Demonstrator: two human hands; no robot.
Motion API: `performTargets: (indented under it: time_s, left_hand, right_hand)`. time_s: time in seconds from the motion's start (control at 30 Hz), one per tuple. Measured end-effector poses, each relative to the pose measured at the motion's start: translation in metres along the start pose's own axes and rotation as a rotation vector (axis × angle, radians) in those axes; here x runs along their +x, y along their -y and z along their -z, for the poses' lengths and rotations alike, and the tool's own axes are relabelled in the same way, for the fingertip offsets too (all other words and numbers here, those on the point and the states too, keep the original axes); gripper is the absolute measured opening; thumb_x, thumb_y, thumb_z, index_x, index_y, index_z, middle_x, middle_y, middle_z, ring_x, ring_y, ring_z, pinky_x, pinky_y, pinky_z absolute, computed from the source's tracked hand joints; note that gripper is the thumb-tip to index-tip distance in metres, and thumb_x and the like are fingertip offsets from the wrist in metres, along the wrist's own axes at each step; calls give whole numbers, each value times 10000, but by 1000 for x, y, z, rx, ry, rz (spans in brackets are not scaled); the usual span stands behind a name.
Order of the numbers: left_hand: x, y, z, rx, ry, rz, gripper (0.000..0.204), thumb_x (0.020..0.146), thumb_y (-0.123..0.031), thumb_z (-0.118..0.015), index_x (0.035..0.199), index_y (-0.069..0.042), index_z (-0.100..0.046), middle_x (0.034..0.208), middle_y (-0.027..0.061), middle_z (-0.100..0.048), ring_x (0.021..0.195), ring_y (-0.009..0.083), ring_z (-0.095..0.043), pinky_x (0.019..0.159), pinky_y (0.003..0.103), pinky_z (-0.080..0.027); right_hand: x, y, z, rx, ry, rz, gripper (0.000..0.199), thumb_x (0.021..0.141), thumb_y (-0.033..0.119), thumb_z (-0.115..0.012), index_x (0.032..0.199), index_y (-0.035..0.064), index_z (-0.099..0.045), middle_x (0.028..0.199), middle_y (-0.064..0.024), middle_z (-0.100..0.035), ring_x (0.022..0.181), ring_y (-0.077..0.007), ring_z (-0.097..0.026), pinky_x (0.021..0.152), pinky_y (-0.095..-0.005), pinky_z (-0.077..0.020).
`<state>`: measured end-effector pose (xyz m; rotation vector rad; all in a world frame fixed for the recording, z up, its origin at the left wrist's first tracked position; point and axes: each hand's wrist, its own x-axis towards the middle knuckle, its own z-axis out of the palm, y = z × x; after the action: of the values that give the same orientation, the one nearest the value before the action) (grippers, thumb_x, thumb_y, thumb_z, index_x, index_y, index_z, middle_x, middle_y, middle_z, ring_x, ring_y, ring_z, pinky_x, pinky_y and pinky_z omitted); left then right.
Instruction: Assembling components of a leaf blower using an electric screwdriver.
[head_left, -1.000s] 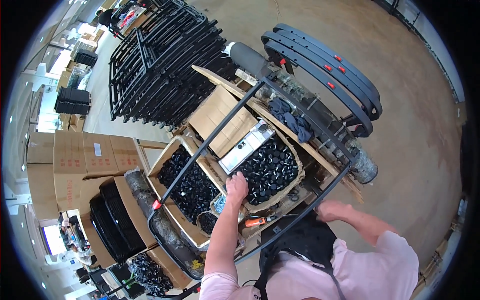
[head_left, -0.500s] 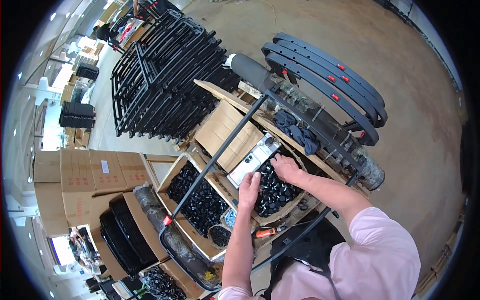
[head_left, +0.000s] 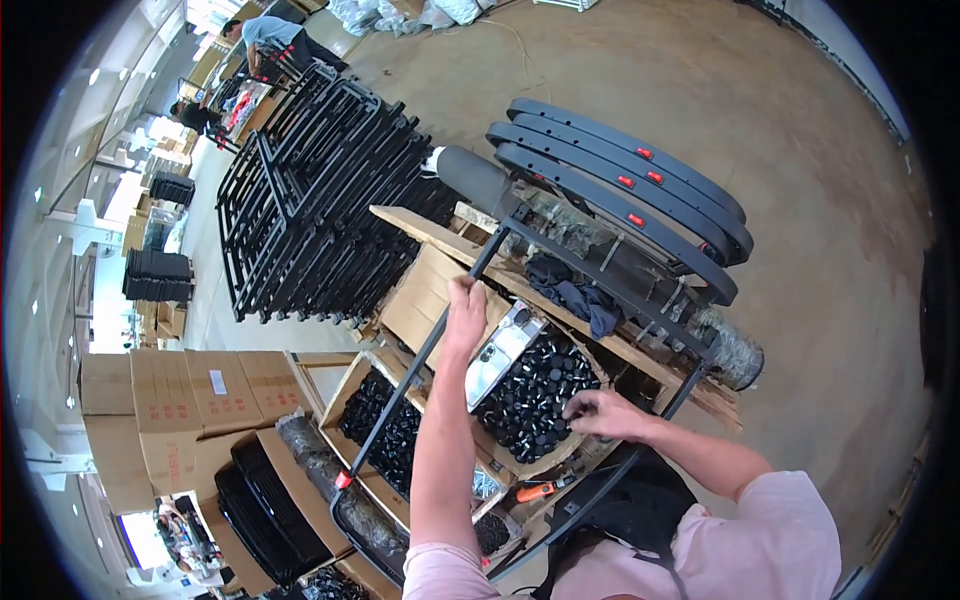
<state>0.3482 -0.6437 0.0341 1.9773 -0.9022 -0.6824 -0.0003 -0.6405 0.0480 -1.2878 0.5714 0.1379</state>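
Note:
A black tubular metal frame [head_left: 425,350] with a red clip lies across the bench before me. My left hand [head_left: 466,312] is closed on its far left bar. My right hand [head_left: 606,414], fingers curled together, hovers at the right side of a box of black plastic caps [head_left: 540,395]; whatever it pinches is too small to make out. Beside those caps, a silvery plate-like piece [head_left: 490,372] with dark round parts on it rests tilted, next to a cardboard flap [head_left: 430,300].
Another box of black parts [head_left: 375,425] stands left. An orange-handled tool [head_left: 540,490] lies near my body. Dark cloth [head_left: 575,290] and curved black bars with red clips [head_left: 630,190] are right; stacked black frames [head_left: 300,190] rise beyond. A person [head_left: 270,35] bends far off.
My left hand has left the silvery piece and moved farther away onto the frame's bar. My right hand has drawn back from the far side of the caps to their near right.

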Motion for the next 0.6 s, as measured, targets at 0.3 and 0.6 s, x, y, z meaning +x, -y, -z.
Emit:
performTargets:
  time_s: [0.3,0.6]
  left_hand:
    - [96,-38,-39,260,-123,-380,381,1090,-371,-565,1265,-57,-692,1139,200,-765,1074,390,-727,942,457,-548]
    - [105,-27,-74,121,-105,-277,320,1092,-332,-582,1274,-79,-653,1101,190,-758,1050,366,-732,908,447,-551]
  right_hand:
    - [-84,-6,33,49,-174,53,345,884,202,-813,1179,40,-737,1034,-28,-714,885,-121,-627,833,-299,-530]
    - [-117,-13,52,68,-375,2,318,880,191,-794,1162,51,-745,853,22,-628,770,-73,-548,708,-271,-493]
